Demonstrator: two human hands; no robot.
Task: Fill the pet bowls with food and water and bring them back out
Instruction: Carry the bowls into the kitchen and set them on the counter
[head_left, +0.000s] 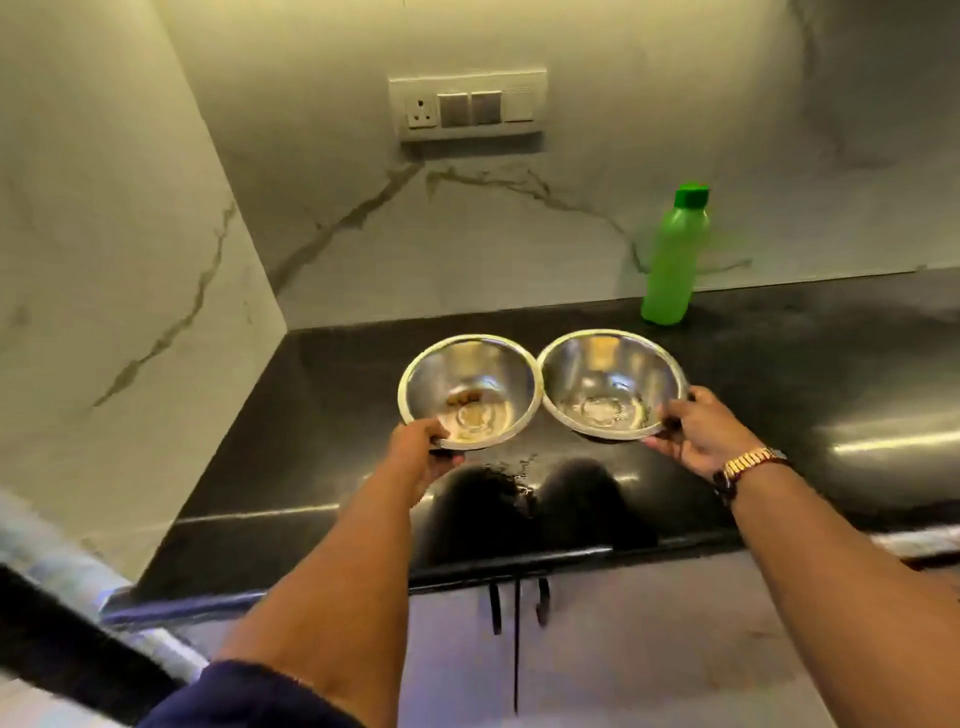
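Note:
Two round steel pet bowls sit side by side over the black counter (779, 374), their rims touching. The left bowl (467, 384) has a few brown bits of food at its bottom. The right bowl (613, 379) looks bare inside, with only reflections. My left hand (423, 447) grips the near rim of the left bowl. My right hand (696, 434), with a gold watch on the wrist, grips the near right rim of the right bowl. Whether the bowls rest on the counter or hang just above it, I cannot tell.
A green plastic bottle (675, 254) with a green cap stands at the back of the counter, right of the bowls. A socket and switch plate (467, 104) is on the marble wall behind. Cabinet doors with black handles (496, 605) are below the counter edge.

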